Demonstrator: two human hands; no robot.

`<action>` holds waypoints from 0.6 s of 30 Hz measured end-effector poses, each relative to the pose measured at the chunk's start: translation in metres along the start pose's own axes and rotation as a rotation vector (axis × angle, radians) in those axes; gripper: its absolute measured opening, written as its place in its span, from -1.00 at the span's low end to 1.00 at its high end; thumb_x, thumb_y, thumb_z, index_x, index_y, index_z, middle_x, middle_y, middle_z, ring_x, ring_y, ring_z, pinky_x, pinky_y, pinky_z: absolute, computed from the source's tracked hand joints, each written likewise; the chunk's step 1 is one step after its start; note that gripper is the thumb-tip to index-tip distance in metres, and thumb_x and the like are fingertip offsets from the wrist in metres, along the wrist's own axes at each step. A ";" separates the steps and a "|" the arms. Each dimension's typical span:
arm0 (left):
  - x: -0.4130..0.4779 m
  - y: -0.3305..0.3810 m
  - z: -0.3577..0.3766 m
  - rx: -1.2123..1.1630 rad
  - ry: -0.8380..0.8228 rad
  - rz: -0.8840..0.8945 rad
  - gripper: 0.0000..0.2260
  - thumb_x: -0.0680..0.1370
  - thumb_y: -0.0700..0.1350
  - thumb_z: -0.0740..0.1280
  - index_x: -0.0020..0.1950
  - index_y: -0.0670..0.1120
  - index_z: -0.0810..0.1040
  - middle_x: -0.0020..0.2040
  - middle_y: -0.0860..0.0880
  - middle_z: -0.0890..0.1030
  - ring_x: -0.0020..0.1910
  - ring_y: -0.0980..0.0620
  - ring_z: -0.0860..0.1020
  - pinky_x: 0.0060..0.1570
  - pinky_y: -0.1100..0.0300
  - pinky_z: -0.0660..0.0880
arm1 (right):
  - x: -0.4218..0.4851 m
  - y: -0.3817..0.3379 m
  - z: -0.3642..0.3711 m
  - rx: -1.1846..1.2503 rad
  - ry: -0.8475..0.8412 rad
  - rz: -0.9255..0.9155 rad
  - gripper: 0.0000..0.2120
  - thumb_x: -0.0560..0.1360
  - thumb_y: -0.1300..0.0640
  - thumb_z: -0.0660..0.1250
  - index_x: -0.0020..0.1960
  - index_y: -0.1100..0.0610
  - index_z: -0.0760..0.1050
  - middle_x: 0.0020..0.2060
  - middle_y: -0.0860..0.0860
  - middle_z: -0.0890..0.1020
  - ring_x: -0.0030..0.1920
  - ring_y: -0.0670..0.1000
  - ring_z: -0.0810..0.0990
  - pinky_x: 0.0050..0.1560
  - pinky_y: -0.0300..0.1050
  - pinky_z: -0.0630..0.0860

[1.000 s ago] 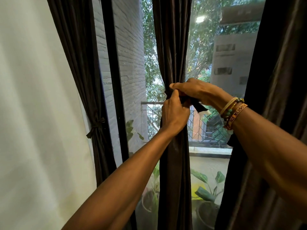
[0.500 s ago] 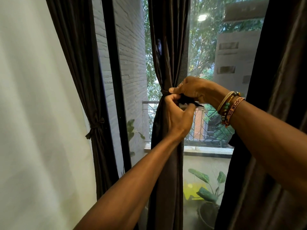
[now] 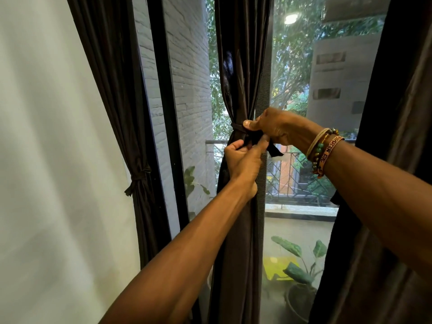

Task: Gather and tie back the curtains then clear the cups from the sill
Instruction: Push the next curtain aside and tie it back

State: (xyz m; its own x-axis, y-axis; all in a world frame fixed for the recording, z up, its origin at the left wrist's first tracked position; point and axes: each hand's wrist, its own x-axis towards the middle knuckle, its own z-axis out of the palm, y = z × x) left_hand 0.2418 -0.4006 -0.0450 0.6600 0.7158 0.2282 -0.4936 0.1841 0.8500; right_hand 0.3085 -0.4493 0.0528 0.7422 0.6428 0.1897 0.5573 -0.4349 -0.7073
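Note:
A dark brown middle curtain [image 3: 240, 66] hangs gathered in front of the window, cinched by a dark tie band [image 3: 238, 127] at hand height. My left hand [image 3: 243, 164] pinches one end of the band just below the wrap. My right hand [image 3: 278, 127], with bracelets at the wrist, pinches the other end; a loose tail [image 3: 274, 149] hangs beneath it. A left curtain [image 3: 121, 90] is bound with its own knotted tie [image 3: 136, 181]. A third dark curtain [image 3: 385, 230] hangs loose at the right. No cups or sill are in view.
A white wall [image 3: 46, 160] fills the left. A black window frame post [image 3: 168, 113] stands between the left and middle curtains. Behind the glass are a white brick wall [image 3: 187, 78], a balcony railing [image 3: 297, 181] and potted plants [image 3: 299, 277].
The curtain has been drawn tighter under the band. My left hand has dropped a little below the wrap, and a tail of the band now hangs under my right hand.

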 end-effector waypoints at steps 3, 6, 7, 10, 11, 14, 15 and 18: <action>-0.002 -0.004 0.004 0.076 0.032 0.005 -0.35 0.33 -0.23 0.61 0.25 -0.06 0.28 0.12 -0.12 0.64 0.08 -0.05 0.64 0.06 0.02 0.59 | 0.002 0.000 0.005 0.133 -0.043 0.043 -0.56 0.57 -0.06 0.36 0.04 0.37 0.55 -0.20 0.21 0.67 -0.32 0.14 0.62 -0.12 0.11 0.65; -0.002 -0.008 0.008 0.075 0.082 0.019 -0.36 0.31 -0.29 0.60 0.21 -0.02 0.30 0.17 -0.14 0.61 0.09 -0.09 0.63 0.08 -0.05 0.60 | -0.002 -0.003 0.007 0.234 -0.082 0.041 -0.65 0.60 0.03 0.33 0.03 0.37 0.51 -0.28 0.20 0.63 -0.46 0.08 0.61 -0.36 -0.05 0.61; -0.001 -0.009 0.007 0.077 0.097 0.024 -0.39 0.32 -0.31 0.58 0.20 -0.03 0.32 0.16 -0.14 0.61 0.08 -0.08 0.64 0.07 -0.03 0.61 | -0.002 -0.003 0.008 0.259 -0.088 0.035 -0.68 0.61 0.05 0.31 0.00 0.35 0.50 -0.31 0.18 0.60 -0.49 0.04 0.60 -0.44 -0.12 0.56; -0.002 -0.009 0.000 0.130 0.095 0.035 -0.50 0.39 -0.37 0.51 0.15 -0.02 0.36 0.08 -0.11 0.63 0.02 -0.03 0.64 -0.05 0.16 0.59 | -0.005 -0.003 0.006 0.185 -0.062 0.007 -0.68 0.62 0.01 0.29 -0.02 0.30 0.50 -0.24 0.15 0.61 -0.29 0.07 0.63 -0.36 -0.10 0.56; -0.003 -0.009 -0.006 0.183 0.094 0.047 -0.53 0.40 -0.36 0.50 0.13 -0.01 0.36 0.03 -0.07 0.64 -0.01 -0.01 0.64 -0.09 0.19 0.57 | -0.007 -0.002 0.004 0.073 -0.046 -0.024 -0.66 0.63 -0.02 0.26 0.00 0.30 0.50 -0.19 0.15 0.61 -0.25 0.09 0.62 -0.31 -0.07 0.56; -0.001 -0.007 -0.030 0.365 0.102 0.092 -0.63 0.45 -0.32 0.47 0.06 0.02 0.41 -0.10 0.00 0.64 -0.21 0.05 0.64 -0.27 0.18 0.56 | -0.017 0.000 -0.003 -0.505 0.139 -0.187 -0.58 0.68 -0.06 0.13 -0.04 0.30 0.49 -0.08 0.24 0.59 -0.18 0.17 0.54 -0.19 -0.06 0.44; 0.001 -0.006 -0.038 0.414 0.110 0.111 -0.67 0.46 -0.30 0.47 0.02 0.03 0.44 -0.11 -0.01 0.65 -0.24 0.04 0.64 -0.26 0.14 0.59 | -0.019 0.001 -0.004 -0.618 0.205 -0.239 -0.56 0.69 -0.08 0.09 -0.10 0.26 0.45 -0.09 0.25 0.58 -0.13 0.21 0.53 -0.15 -0.03 0.40; 0.007 0.001 -0.052 0.640 0.103 0.257 -0.82 0.47 -0.25 0.48 -0.01 -0.02 0.61 -0.08 0.01 0.68 -0.10 0.05 0.65 -0.01 0.06 0.63 | -0.027 0.001 -0.003 -0.535 0.180 -0.301 -0.45 0.65 -0.22 0.07 -0.26 0.21 0.40 -0.34 0.15 0.55 -0.24 0.20 0.60 -0.18 0.02 0.52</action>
State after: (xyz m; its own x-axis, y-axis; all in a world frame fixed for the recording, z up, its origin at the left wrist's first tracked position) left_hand 0.2165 -0.3606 -0.0674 0.4944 0.7492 0.4407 -0.1755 -0.4105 0.8948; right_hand 0.2900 -0.4683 0.0492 0.5492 0.6902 0.4712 0.8253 -0.5365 -0.1761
